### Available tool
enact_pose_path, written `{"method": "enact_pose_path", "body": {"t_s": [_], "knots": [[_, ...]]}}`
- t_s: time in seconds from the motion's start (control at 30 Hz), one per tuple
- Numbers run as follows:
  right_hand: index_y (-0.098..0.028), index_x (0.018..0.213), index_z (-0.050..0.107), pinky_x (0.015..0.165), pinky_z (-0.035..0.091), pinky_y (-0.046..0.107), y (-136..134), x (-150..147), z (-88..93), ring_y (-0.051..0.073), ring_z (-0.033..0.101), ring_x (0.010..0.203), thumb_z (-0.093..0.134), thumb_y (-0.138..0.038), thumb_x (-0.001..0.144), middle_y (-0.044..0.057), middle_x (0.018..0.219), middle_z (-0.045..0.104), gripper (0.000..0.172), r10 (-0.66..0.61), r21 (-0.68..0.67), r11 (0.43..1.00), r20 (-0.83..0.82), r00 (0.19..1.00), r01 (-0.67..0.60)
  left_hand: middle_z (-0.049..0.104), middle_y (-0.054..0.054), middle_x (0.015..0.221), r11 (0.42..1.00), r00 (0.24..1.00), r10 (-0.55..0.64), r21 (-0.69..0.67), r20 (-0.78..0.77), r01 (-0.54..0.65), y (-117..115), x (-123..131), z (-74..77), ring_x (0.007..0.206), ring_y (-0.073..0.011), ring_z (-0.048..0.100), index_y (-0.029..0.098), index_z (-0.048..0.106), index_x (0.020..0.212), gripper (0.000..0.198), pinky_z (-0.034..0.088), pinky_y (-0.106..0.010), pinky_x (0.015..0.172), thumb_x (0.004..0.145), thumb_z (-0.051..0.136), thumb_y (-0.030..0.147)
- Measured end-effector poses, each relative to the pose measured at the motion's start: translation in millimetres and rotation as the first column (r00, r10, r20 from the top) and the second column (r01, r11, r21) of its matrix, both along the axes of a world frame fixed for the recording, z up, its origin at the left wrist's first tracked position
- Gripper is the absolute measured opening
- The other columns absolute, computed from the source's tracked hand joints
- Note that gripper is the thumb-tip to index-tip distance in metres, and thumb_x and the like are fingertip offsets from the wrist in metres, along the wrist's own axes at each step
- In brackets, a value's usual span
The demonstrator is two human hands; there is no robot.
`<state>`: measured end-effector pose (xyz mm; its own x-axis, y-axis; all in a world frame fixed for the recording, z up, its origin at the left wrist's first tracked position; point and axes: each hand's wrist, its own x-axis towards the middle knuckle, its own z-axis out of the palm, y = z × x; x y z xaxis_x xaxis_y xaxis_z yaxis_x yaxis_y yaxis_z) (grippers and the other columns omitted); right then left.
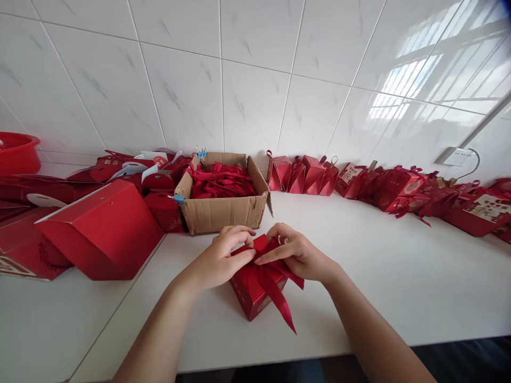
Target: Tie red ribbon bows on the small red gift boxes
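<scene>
A small red gift box stands on the white table, with a shiny red ribbon across its top and one long tail hanging over its front. My left hand is at the top left of the box, its thumb and fingers pinched on the ribbon near the middle. From the right, my right hand pinches the ribbon at the same spot, thumb and fingers close together. The fingertips of both hands nearly meet. The ribbon's crossing point is partly hidden beneath them.
Behind the hands stands a cardboard box full of red ribbons, with blue clips. Large red boxes crowd the left, near a red basin. Finished-looking red boxes line the tiled wall toward the right. The white table has a seam at left.
</scene>
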<state>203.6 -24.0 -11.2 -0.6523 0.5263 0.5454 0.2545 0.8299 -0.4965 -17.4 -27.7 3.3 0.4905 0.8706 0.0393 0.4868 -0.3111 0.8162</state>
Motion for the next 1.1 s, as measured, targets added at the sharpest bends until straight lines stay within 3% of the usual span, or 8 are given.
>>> {"method": "enact_pose_path", "body": {"t_s": [0.27,0.47,0.6,0.87,0.93,1.1], "knots": [[-0.026,0.088,0.075,0.074,0.047,0.033,-0.9,-3.7,0.0,0.015,0.046,0.079,0.042,0.0,0.083,0.003,0.08,0.042,0.042,0.01,0.016,1.0,-0.029,1.0,-0.01,0.051,-0.004,0.127,0.998,0.998,0.044,0.047,0.041,-0.045,-0.5,6.1,-4.0,0.127,-0.0261,0.039,0.023,0.053,0.074,0.028,0.034,-0.043,0.106,0.086,0.05,0.048],[-0.024,0.087,0.072,0.068,0.043,0.03,-1.5,-3.2,-0.6,0.013,0.047,0.072,0.045,0.004,0.074,0.002,0.08,0.047,0.04,0.032,-0.152,0.987,-0.149,0.988,-0.055,0.055,-0.004,0.119,0.993,0.992,0.086,0.079,0.088,-0.093,-0.6,12.8,-8.7,0.123,-0.026,0.042,0.022,0.05,0.073,0.029,0.034,-0.044,0.104,0.085,0.052,0.049],[-0.025,0.09,0.072,0.069,0.042,0.03,-1.0,0.5,-0.1,0.014,0.048,0.074,0.049,0.0,0.078,0.002,0.081,0.05,0.035,0.065,-0.303,0.942,-0.266,0.962,-0.148,0.055,-0.004,0.12,0.994,0.99,0.083,0.056,0.113,-0.09,-0.5,13.2,-9.3,0.122,-0.0271,0.043,0.022,0.049,0.072,0.031,0.036,-0.044,0.103,0.082,0.055,0.051],[-0.021,0.084,0.068,0.065,0.041,0.028,2.9,4.7,-2.4,0.014,0.049,0.075,0.063,-0.018,0.081,0.003,0.083,0.053,0.006,0.084,-0.498,0.808,-0.434,0.897,-0.316,0.057,-0.006,0.118,0.994,0.989,0.065,0.084,0.132,-0.076,-1.2,10.7,-10.5,0.119,-0.0282,0.046,0.022,0.051,0.077,0.029,0.038,-0.045,0.101,0.079,0.059,0.05],[-0.021,0.082,0.066,0.061,0.039,0.026,1.6,1.6,-2.5,0.012,0.047,0.068,0.065,-0.021,0.082,0.0,0.076,0.052,0.001,0.008,-0.544,0.798,-0.421,0.907,-0.26,0.058,-0.005,0.116,0.993,0.99,0.064,0.091,0.129,-0.076,-1.5,10.8,-10.1,0.118,-0.0273,0.047,0.022,0.051,0.076,0.03,0.038,-0.044,0.1,0.08,0.058,0.051],[-0.019,0.085,0.066,0.059,0.037,0.027,-2.9,-8.1,-2.8,0.01,0.044,0.06,0.066,-0.032,0.082,-0.002,0.067,0.055,0.013,-0.206,-0.52,0.85,-0.176,0.963,0.086,0.058,-0.003,0.116,0.995,0.992,0.062,0.065,0.111,-0.07,-0.7,11.0,-9.4,0.121,-0.025,0.044,0.025,0.06,0.079,0.033,0.037,-0.041,0.102,0.087,0.046,0.053]]}}
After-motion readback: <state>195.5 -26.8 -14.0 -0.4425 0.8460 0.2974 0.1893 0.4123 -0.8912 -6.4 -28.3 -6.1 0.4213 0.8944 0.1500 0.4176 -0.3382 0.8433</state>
